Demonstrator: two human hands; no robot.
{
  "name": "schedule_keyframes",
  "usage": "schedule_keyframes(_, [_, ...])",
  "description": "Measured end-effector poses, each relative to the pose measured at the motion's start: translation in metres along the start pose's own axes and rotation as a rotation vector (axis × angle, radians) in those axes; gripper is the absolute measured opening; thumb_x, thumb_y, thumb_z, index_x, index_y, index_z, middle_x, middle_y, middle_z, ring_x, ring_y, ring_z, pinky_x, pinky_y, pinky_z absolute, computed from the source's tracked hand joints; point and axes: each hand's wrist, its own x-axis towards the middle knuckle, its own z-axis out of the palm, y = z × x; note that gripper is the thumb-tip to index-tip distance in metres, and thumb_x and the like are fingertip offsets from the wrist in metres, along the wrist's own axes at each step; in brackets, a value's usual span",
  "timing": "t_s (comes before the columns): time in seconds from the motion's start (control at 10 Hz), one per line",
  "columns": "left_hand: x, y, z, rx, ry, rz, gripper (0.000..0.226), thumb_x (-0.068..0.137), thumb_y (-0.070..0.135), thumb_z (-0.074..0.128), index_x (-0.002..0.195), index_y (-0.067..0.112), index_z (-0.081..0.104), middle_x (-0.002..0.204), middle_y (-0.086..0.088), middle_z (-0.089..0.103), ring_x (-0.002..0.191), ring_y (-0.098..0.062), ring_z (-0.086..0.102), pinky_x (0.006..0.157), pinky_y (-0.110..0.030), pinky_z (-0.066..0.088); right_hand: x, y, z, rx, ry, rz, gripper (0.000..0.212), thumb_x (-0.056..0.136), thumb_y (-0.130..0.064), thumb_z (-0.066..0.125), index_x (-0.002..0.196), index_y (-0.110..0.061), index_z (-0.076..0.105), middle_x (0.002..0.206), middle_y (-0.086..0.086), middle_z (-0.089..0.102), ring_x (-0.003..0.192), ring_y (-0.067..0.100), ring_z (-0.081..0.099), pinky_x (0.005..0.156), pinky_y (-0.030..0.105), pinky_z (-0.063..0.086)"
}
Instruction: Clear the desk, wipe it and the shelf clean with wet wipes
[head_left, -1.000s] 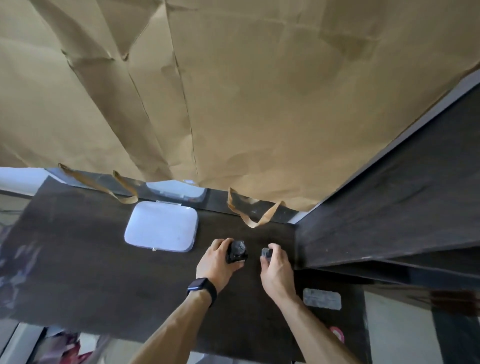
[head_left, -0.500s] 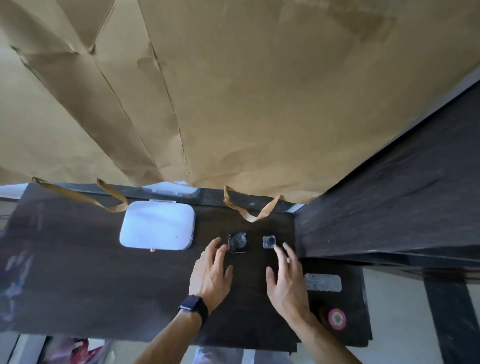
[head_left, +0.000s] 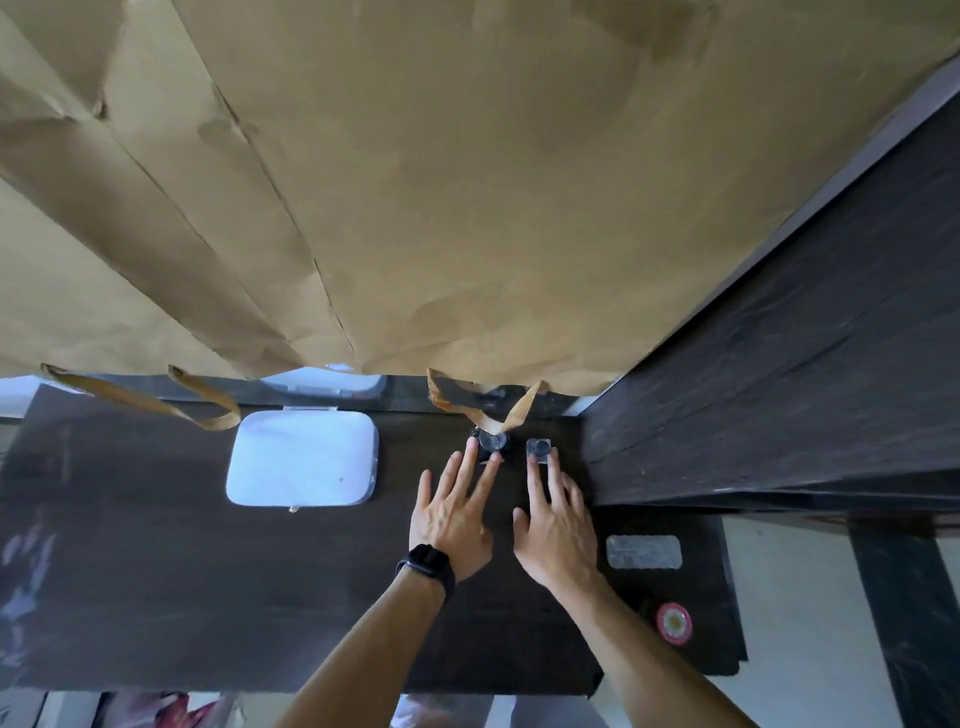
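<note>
A: Left hand (head_left: 452, 514)?
B: Open, palm down over the dark desk (head_left: 156, 571), fingers straight and spread, gripping nothing. Two fingertips right at a small round dark jar (head_left: 492, 441) near the far edge; touching or just short, cannot tell. Black watch (head_left: 428, 564) on the wrist.
A: And the right hand (head_left: 558, 530)?
B: Just beside the left, likewise flat and relaxed, holding nothing, fingertips reaching a small square clear jar (head_left: 539, 449). Both jars side by side, slightly apart, upright on the desk.
A: Anything else on the desk?
B: Left of the jars, a white lidded box (head_left: 304, 457), closed, lying flat. Right of the right hand, a silver label (head_left: 643, 552); nearer still, a round red disc (head_left: 674, 622).
A: The shelf?
B: Dark shelf (head_left: 779, 389) on the right, above desk level, meeting the desk's far right corner just beside the square jar.
A: Above?
B: Creased brown paper (head_left: 467, 182) hanging over the far side, with paper handles (head_left: 218, 422) dangling; one loop in front of the round jar.
</note>
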Motion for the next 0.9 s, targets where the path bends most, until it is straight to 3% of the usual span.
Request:
schedule_keyframes(0.4, [0.01,0.003,-0.015,-0.032,-0.051,0.009,0.098,0.084,0.026,0.056,0.155,0.04,-0.011,0.163,0.003,-0.023,0.153,-0.024,0.002,0.12,-0.05,0.016,0.021,0.003,-0.021,0.143,-0.068,-0.001,0.081,0.096,-0.024,0.056,0.159,-0.022,0.006,0.167,0.006,-0.011,0.139,0.028,0.037,0.112,0.035,0.037])
schedule_keyframes(0.5, [0.003,0.01,-0.021,-0.049,-0.001,-0.001,0.091,0.085,0.025,0.055,0.157,0.038,0.0,0.165,-0.001,-0.016,0.15,-0.023,0.01,0.118,-0.045,0.024,0.005,0.01,-0.03,0.19,-0.063,-0.063,0.072,0.098,-0.021,0.054,0.159,-0.024,0.015,0.168,0.001,-0.006,0.146,0.023,0.032,0.116,0.032,0.033])
schedule_keyframes(0.6, [-0.016,0.015,-0.028,-0.063,-0.018,-0.061,0.075,0.09,0.029,0.052,0.156,0.033,0.016,0.166,-0.002,-0.008,0.149,-0.024,0.014,0.118,-0.042,0.025,-0.021,0.026,-0.043,0.241,-0.079,-0.09,0.06,0.1,-0.024,0.05,0.155,-0.028,0.027,0.166,-0.002,0.017,0.147,0.018,0.03,0.118,0.027,0.024])
schedule_keyframes(0.7, [-0.045,0.024,-0.032,-0.077,-0.033,-0.153,0.064,0.094,0.033,0.048,0.154,0.031,0.025,0.164,-0.002,0.014,0.15,-0.024,0.015,0.119,-0.041,0.02,-0.05,0.047,-0.056,0.231,-0.081,-0.165,0.049,0.099,-0.026,0.051,0.148,-0.028,0.042,0.154,-0.003,0.043,0.143,0.014,0.035,0.116,0.018,0.018])
schedule_keyframes(0.8, [-0.071,0.039,-0.031,-0.066,0.025,-0.203,0.06,0.095,0.035,0.045,0.153,0.03,0.028,0.16,0.0,0.025,0.15,-0.023,0.016,0.118,-0.04,0.019,-0.071,0.073,-0.074,0.227,-0.029,-0.243,0.043,0.1,-0.029,0.051,0.143,-0.029,0.05,0.149,-0.009,0.048,0.144,0.01,0.03,0.113,0.011,0.011])
schedule_keyframes(0.9, [-0.094,0.066,-0.031,-0.069,0.078,-0.182,0.06,0.096,0.034,0.045,0.153,0.03,0.028,0.161,0.001,0.024,0.151,-0.023,0.014,0.119,-0.039,0.018,-0.089,0.093,-0.105,0.198,0.064,-0.322,0.039,0.1,-0.032,0.052,0.139,-0.029,0.056,0.146,-0.013,0.05,0.145,0.009,0.029,0.112,0.011,0.01])
